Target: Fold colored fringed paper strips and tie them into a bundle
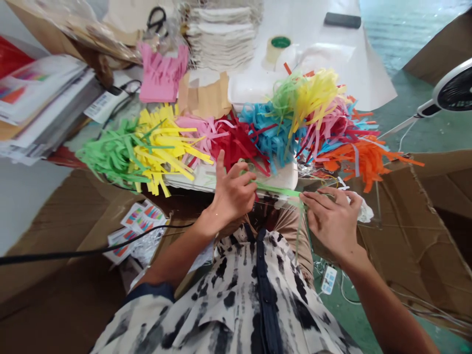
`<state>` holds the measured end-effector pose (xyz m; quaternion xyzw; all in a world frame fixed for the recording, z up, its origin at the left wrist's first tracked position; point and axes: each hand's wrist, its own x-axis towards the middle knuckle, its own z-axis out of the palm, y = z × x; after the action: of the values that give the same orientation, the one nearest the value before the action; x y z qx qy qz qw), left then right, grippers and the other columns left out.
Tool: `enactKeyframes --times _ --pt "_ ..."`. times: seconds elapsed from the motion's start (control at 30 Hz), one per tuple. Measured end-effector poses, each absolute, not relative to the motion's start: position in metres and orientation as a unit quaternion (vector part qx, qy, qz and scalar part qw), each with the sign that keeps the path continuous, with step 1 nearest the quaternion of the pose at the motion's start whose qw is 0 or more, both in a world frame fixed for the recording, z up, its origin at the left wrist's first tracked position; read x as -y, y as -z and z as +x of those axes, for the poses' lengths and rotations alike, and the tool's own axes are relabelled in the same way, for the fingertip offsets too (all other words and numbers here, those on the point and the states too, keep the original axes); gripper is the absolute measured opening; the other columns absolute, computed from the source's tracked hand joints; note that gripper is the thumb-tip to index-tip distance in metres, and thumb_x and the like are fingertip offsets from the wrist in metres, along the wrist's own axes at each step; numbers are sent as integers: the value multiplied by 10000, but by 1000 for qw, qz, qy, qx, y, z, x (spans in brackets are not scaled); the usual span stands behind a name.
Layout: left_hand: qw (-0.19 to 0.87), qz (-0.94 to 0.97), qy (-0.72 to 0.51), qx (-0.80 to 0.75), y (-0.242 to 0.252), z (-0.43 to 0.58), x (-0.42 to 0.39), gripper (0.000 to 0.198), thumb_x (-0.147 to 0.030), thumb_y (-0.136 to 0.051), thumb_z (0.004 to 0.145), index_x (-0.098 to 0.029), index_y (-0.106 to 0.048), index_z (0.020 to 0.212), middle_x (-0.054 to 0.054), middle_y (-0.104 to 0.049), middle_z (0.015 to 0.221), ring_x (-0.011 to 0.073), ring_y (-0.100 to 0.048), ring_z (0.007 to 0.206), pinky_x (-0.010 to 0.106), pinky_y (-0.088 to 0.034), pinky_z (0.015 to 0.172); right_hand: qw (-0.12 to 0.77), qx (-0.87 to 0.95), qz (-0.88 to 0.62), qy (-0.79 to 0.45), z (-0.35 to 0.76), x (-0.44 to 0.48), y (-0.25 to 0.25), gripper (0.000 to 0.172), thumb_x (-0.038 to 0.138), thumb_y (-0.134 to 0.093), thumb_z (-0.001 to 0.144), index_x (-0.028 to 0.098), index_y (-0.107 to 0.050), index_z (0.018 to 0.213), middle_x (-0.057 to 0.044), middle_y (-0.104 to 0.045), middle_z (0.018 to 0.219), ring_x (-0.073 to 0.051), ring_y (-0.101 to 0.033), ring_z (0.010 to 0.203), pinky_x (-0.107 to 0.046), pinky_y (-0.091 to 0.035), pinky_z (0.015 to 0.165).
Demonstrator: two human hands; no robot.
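A strip of light green tissue paper (278, 189) is stretched between my two hands at the table's front edge. My left hand (236, 189) is closed on its left end, with the index finger pointing up. My right hand (332, 211) pinches the other end between thumb and fingers, and thin green strands hang below it. Just beyond lie fringed tissue tassels in a row: green (114, 150), yellow (162, 147), pink (197, 130), red (236, 142) and blue (273, 132). On the right is a mixed pile with an orange tassel (363, 157).
Folded pink tissue (162, 73), a white stack (221, 39), black scissors (157, 19) and a tape roll (278, 49) sit farther back. A fan (455, 88) stands at right. Cardboard boxes (409, 221) flank me; a black cable (92, 253) crosses at left.
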<state>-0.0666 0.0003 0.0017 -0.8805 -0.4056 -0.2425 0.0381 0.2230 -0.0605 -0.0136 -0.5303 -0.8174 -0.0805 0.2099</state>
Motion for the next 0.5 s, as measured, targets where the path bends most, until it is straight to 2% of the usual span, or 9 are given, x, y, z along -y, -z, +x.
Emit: enactKeyframes --times 0.1,0.17,0.27,0.37,0.5 --pt "23 -901 227 370 -4 -47 -2 151 -216 -640 960 -265 -781 983 25 -788 1105 272 -621 1139 629 -322 1173 208 809 -545 71 217 57 7 202 201 -641 908 261 -796 1024 2 -835 1051 -316 -638 1190 -532 -292 1047" --pt "11 -918 191 347 0 -34 -5 151 -224 -610 1001 -235 -761 994 47 -778 1044 250 -631 1047 501 -431 995 200 806 -553 68 210 54 3 154 222 -644 911 249 -781 977 -8 -829 1003 -325 -630 1201 -536 -284 1053" --pt "20 -924 157 348 7 -23 -11 161 -200 -577 1029 -200 -723 964 65 -753 972 243 -624 947 420 -414 811 192 802 -562 60 201 49 -2 144 276 -643 960 242 -766 1027 -31 -812 1042 -310 -623 1194 -515 -287 1057" --pt "23 -919 156 362 11 -23 -14 162 -207 -557 1047 -198 -706 984 68 -741 972 248 -616 940 414 -388 801 193 805 -559 48 194 42 -1 178 324 -606 1021 256 -761 1076 -44 -792 1089 -282 -616 1149 -484 -293 1037" --pt "9 -910 161 381 11 -26 -14 179 -288 -558 1067 -200 -696 994 62 -741 987 250 -614 960 426 -367 814 179 802 -570 27 190 35 6 246 339 -529 1068 244 -739 984 -52 -767 993 -275 -598 1093 -463 -287 998"
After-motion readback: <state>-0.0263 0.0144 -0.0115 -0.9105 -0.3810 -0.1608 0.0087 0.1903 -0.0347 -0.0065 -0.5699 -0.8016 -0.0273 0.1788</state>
